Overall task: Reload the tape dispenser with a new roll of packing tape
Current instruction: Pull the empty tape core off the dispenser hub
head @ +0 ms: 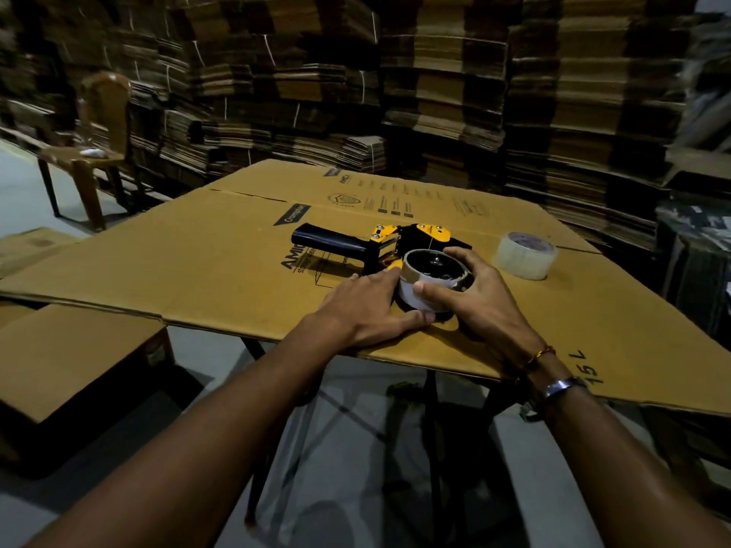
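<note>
Head view. We see the tape dispenser (399, 247) lying on its side on the flattened cardboard sheet (197, 263), its hub carrying a spent cardboard core (425, 284). Our right hand (470, 298) clasps this core; our left hand (368, 306), fingers extended, rests against it. The new roll of clear packing tape (526, 255) stands nearby, unmounted. We judge the task early: core removal, loading and threading remain.

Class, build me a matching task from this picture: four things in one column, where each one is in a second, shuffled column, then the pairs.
Things
1. empty core
2. new roll
3. dispenser
4. chair

Places
A. on the floor, far left
B. lying on the cardboard, handle pointing left
C. between both hands
D. alone on the cardboard, right of the hands

Pairs: 1-C, 2-D, 3-B, 4-A
</note>
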A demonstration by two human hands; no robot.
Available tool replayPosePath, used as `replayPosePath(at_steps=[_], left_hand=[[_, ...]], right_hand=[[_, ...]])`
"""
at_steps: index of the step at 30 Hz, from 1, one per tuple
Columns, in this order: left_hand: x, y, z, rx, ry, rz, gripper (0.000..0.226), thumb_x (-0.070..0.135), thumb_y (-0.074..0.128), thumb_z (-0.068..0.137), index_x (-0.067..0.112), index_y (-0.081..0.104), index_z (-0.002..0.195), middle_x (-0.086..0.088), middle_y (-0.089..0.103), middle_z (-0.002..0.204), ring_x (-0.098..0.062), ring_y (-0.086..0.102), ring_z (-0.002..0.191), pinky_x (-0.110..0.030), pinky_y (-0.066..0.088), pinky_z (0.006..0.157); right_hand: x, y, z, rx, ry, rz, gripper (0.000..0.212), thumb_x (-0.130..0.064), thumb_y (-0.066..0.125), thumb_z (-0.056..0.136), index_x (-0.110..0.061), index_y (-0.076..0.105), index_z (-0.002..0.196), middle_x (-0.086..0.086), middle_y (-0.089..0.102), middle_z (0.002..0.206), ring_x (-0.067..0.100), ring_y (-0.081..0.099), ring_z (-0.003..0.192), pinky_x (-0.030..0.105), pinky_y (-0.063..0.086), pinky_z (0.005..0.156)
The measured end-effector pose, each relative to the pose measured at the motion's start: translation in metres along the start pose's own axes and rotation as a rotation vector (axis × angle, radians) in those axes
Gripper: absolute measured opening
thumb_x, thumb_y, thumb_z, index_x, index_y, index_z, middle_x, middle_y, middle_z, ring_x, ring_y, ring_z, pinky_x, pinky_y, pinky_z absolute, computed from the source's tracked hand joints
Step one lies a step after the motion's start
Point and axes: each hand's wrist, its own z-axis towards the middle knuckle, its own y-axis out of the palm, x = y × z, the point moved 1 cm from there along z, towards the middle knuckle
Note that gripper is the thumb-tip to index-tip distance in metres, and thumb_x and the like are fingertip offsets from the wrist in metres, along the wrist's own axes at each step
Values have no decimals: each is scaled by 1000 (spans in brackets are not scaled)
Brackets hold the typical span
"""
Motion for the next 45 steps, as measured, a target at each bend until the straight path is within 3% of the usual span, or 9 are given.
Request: replayPosePath(at_steps=[5, 7, 10, 13, 15, 17, 21, 28, 45], left_hand=[[1, -1, 1, 30, -25, -18, 76, 76, 45, 86, 20, 47, 137, 1, 59, 93, -8, 47, 68, -33, 37, 72], [1, 0, 1, 48, -26, -18, 76, 78, 44, 84, 21, 50, 134, 8, 48, 79, 0, 42, 62, -32, 37, 67], [-1, -3, 0, 35, -15, -46, 80, 81, 43, 81, 22, 50, 134, 18, 44, 71, 2, 44, 61, -26, 35, 59], [-4, -8, -2, -8, -20, -60, 88, 84, 43, 74, 23, 47, 138, 20, 51, 78, 1, 48, 65, -24, 37, 61], [-5, -8, -1, -36, -36, -63, 94, 85, 49, 69, 23, 45, 139, 7, 65, 99, -8, 53, 74, -26, 41, 69], [0, -7, 1, -28, -62, -66, 99, 87, 54, 65, 24, 43, 140, -2, 66, 121, -18, 59, 91, -34, 47, 83], [8, -4, 2, 10, -116, -123, 99, 77, 67, 65, 23, 37, 143, -6, 62, 131, -29, 58, 114, -53, 40, 107], [11, -7, 0, -12, -152, -112, 88, 69, 72, 70, 18, 45, 137, -8, 60, 131, -29, 53, 115, -47, 39, 107], [9, -7, 0, -74, -110, -179, 102, 91, 53, 56, 27, 47, 135, -1, 64, 130, -26, 58, 114, -55, 40, 106]], right_hand=[[-1, 1, -1, 21, -13, -19, 87, -41, 87, 73, -18, 46, 147, 1, 55, 143, 18, 55, 126, 25, 50, 96], [-2, 1, -2, 30, -18, -35, 87, -43, 87, 73, -18, 47, 146, 2, 56, 142, 19, 56, 126, 31, 51, 100], [-4, 1, -5, 34, -24, -48, 84, -42, 87, 73, -18, 49, 144, 1, 58, 139, 17, 57, 122, 23, 50, 93], [-5, 3, -9, -27, 16, 8, 87, -44, 87, 72, -22, 46, 145, -2, 56, 139, 16, 56, 124, 29, 51, 99], [-7, 3, -11, -71, 43, 31, 88, -43, 87, 72, -24, 43, 146, -4, 50, 140, 12, 53, 125, 23, 50, 96], [-11, 2, -12, -94, 53, 19, 86, -39, 87, 73, -24, 42, 145, -7, 45, 135, 5, 51, 117, 10, 44, 83], [-11, 1, -10, -133, 97, 54, 88, -34, 89, 71, -24, 40, 144, -11, 52, 126, 10, 54, 119, 17, 46, 84], [-7, 2, -6, -137, 58, -2, 100, -37, 93, 65, -23, 38, 148, -6, 52, 139, 13, 52, 125, 31, 48, 105], [0, 3, -11, 8, 41, 8, 91, -64, 89, 54, -40, 49, 132, -9, 65, 125, 14, 65, 112, 43, 58, 95]])
